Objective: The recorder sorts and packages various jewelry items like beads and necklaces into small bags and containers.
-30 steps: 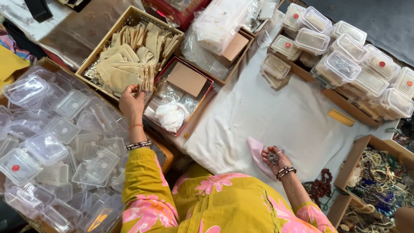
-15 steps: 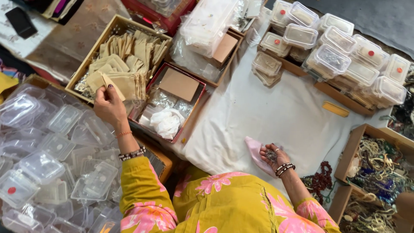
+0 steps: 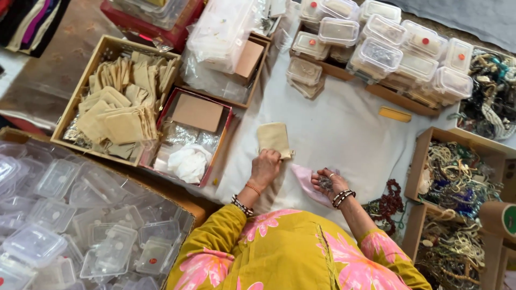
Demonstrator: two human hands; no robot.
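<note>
Now the left hand (image 3: 264,167) pinches a beige cloth pouch (image 3: 273,139) on the white cloth (image 3: 344,129); the right hand (image 3: 329,182) cups small silvery jewellery (image 3: 325,183), fingers curled; filling calls for opening the pouch

White cloth (image 3: 344,129): beige pouch (image 3: 273,138), yellow tag (image 3: 395,114).

The left hand (image 3: 265,166) has left the wooden tray of beige pouches (image 3: 115,110) and come back to the white cloth (image 3: 344,129), gripping one beige pouch (image 3: 273,139) (pulled from that stack) beside the right hand (image 3: 329,182).
</note>
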